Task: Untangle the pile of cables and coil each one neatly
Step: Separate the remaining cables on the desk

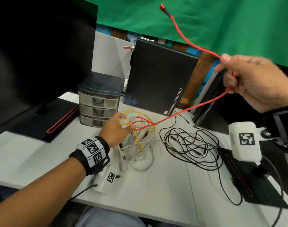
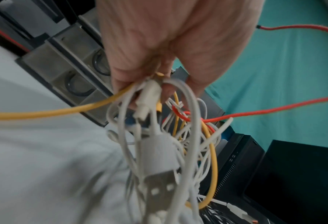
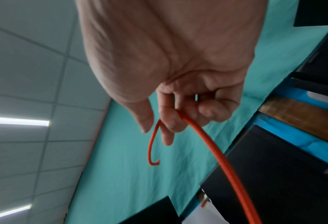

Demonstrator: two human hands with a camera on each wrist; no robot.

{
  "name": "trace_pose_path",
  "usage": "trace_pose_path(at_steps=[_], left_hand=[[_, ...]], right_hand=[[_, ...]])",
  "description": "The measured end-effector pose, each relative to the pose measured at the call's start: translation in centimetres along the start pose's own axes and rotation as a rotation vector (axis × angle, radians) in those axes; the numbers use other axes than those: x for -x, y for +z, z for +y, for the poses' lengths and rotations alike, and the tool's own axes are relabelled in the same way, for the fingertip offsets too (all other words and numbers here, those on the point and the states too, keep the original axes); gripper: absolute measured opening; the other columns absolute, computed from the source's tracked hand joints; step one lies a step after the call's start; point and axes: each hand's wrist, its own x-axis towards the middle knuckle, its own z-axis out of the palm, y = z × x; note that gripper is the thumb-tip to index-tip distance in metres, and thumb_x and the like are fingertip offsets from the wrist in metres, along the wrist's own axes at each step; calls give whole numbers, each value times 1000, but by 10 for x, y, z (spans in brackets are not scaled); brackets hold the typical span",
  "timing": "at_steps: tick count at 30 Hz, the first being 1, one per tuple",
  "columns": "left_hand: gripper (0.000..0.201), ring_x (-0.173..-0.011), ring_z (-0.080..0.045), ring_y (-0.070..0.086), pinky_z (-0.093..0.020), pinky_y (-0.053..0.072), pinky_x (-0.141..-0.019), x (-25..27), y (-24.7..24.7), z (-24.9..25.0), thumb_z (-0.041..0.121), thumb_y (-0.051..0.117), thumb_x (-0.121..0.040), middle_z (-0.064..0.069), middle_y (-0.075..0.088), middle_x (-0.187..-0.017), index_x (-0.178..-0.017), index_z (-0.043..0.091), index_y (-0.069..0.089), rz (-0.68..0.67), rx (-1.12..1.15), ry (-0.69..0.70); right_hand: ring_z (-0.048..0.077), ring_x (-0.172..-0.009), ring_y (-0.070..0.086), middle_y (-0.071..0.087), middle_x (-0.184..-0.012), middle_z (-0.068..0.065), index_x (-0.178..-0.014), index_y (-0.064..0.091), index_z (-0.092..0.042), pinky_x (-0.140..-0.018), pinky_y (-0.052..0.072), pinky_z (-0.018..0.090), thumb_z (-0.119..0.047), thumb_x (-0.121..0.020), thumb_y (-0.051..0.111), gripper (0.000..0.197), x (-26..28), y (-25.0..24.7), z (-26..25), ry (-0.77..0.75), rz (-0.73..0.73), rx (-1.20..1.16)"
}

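Tangled pile of white, yellow and red cables (image 1: 138, 136) lies mid-frame on the pale grey table (image 1: 156, 185).
Left hand (image 1: 116, 128) grips a bunch of white and yellow strands at the pile's top. Right hand (image 1: 253, 79), raised at upper right, pinches the red braided cable (image 1: 185, 110); its free end points up-left. Loose black cable heap (image 1: 192, 145) just right of the pile.

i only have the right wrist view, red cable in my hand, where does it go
Observer: On the head view the red cable runs from the right hand down into the white and yellow cable tangle on the table.
Operator: is the other hand on that tangle
Observer: Yes, the left hand grips white and yellow strands.
Operator: anything else to sort
Observer: A separate black cable pile lies right of it.
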Motion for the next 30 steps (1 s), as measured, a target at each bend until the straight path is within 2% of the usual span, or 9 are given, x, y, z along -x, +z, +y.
trace_pose_path(at_steps=[5,8,9,11,15,18,21,25,30], left_hand=[[29,-61,1,61,-22,47,-64,-8,0,-10,2,61,-92,-8,70,-90,-72,22,64,218,123,-33],[12,-68,-6,59,-23,46,-67,-8,2,-4,13,68,-91,-6,65,-90,-101,13,62,348,248,-99],[35,-77,-12,59,-25,47,-73,-9,1,-4,19,74,-88,-5,63,-93,-116,12,56,370,293,-172],[52,-82,-22,58,-31,48,-78,-9,0,-6,25,84,-76,-8,60,-94,-117,11,56,326,396,-307],[7,-44,-11,45,-20,38,-49,-8,-2,-9,5,74,-85,-3,57,-62,-83,8,68,171,444,-329],[11,-59,-10,57,-23,45,-69,-5,1,-5,5,73,-87,-1,65,-69,-79,13,71,157,331,-170],[26,-79,-17,61,-32,47,-85,-3,3,-1,10,74,-87,0,69,-78,-67,26,72,139,169,15],[14,-87,-27,64,-41,50,-86,7,11,10,16,62,-97,-9,69,-89,-83,17,62,90,34,192],[9,-88,-11,61,-28,47,-79,18,13,17,15,60,-98,-2,67,-90,-91,10,58,-1,-61,317]], right_hand=[[16,-43,38,53,-51,5,-83,73,-17,-42,32,22,-26,-100,59,24,24,16,36,182,-222,317],[13,-44,45,58,-53,0,-82,74,-23,-43,38,23,-24,-99,61,21,42,41,54,234,-405,474],[12,-44,47,59,-53,0,-82,74,-23,-45,40,24,-23,-99,60,21,47,49,59,248,-446,487],[11,-43,47,59,-54,-1,-81,72,-22,-48,42,26,-18,-99,59,23,57,65,67,278,-503,443],[7,-43,48,57,-52,-3,-79,69,-17,-47,44,22,-14,-98,60,21,76,97,82,287,-578,323],[10,-51,53,61,-58,-1,-81,71,-15,-55,47,27,-20,-96,64,17,84,115,94,249,-669,350],[4,-54,51,63,-61,-8,-79,74,-15,-58,47,28,-29,-92,71,19,70,122,99,106,-471,366],[3,-67,60,68,-71,-10,-78,72,-23,-70,53,30,-34,-92,68,18,31,123,98,-45,-82,321],[17,-84,69,73,-84,-2,-90,74,-18,-84,57,44,-32,-97,58,22,2,141,118,58,-101,300]])
